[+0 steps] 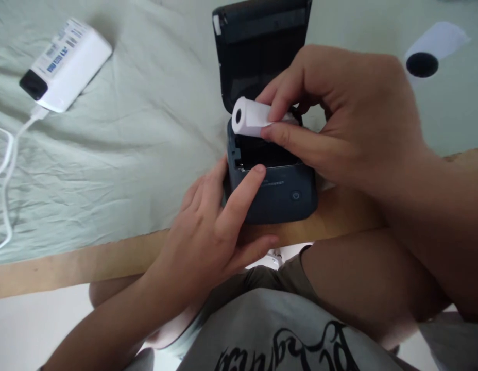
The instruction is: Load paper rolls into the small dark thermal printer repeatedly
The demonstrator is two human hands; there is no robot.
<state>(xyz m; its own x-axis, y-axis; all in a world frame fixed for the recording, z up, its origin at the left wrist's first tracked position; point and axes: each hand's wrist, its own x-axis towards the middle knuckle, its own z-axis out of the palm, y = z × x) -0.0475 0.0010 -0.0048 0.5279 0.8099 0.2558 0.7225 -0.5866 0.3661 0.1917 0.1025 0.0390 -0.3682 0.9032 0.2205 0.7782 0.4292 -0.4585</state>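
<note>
Shirt [250, 314] nearest; right grip [347, 108] pinches roll [253, 117] sideways, hollow end left; left grip [208, 224] spread.

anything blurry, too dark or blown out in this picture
In the head view, the small print on the dark device is too soft to read, and its opening sinks into black; also in the head view, a soft shadow falls on the cloth beside the white power bank, and the pale floor at lower left looks nearly washed out.
</note>
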